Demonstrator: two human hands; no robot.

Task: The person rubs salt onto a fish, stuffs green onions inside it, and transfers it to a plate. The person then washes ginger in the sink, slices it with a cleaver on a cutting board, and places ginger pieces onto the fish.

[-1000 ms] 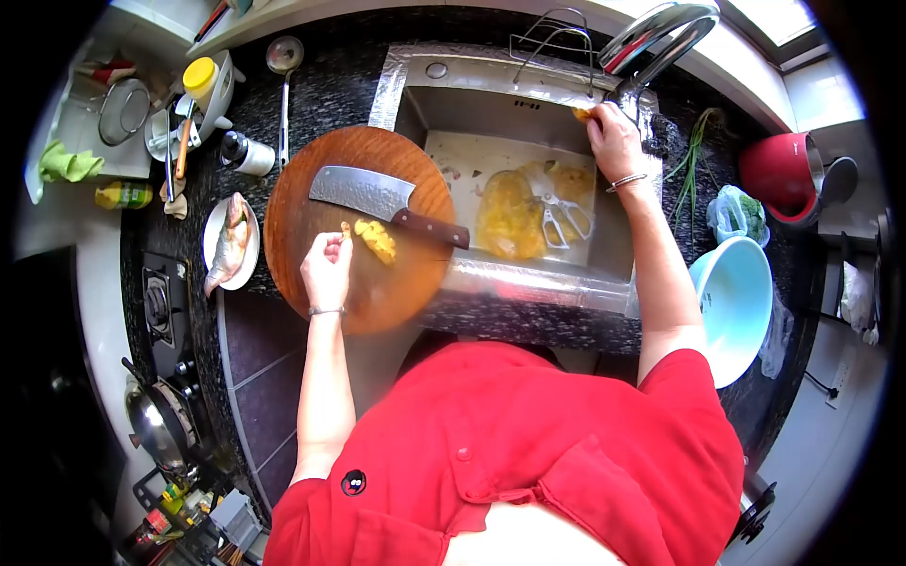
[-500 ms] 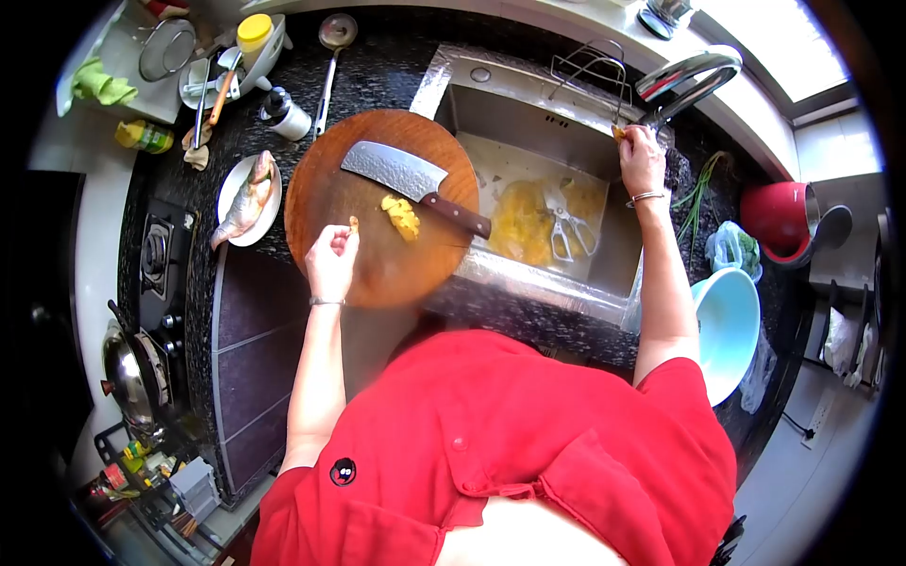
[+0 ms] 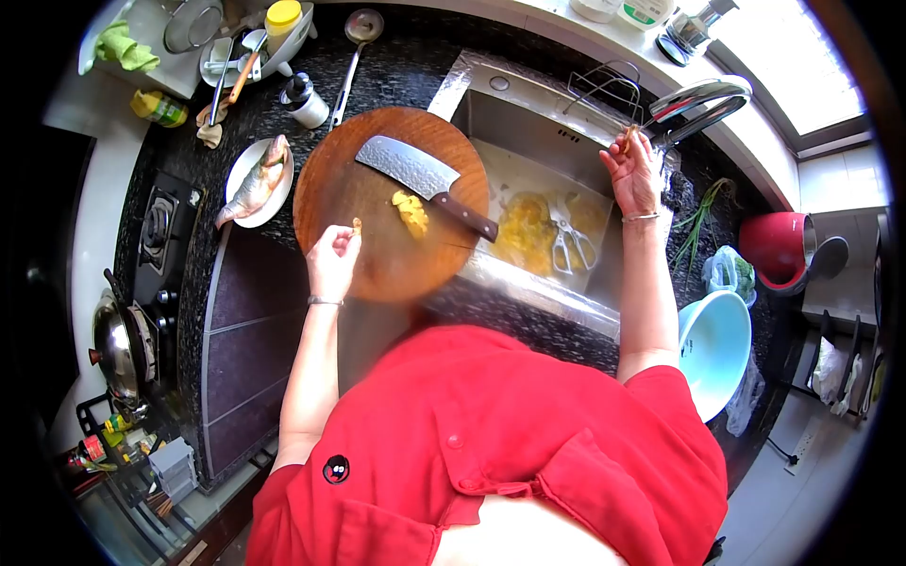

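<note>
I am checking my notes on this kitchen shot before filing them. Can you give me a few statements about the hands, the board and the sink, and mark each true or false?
1. The cleaver lies on the round cutting board. True.
2. The left hand grips the cleaver's handle. False: it pinches a small yellow piece at the board's near edge, apart from the cleaver.
3. The right hand is raised beside the faucet, over the sink. True.
4. Scissors lie on the board. False: they lie in the sink.
5. A fish lies on a white plate left of the board. True.
</note>
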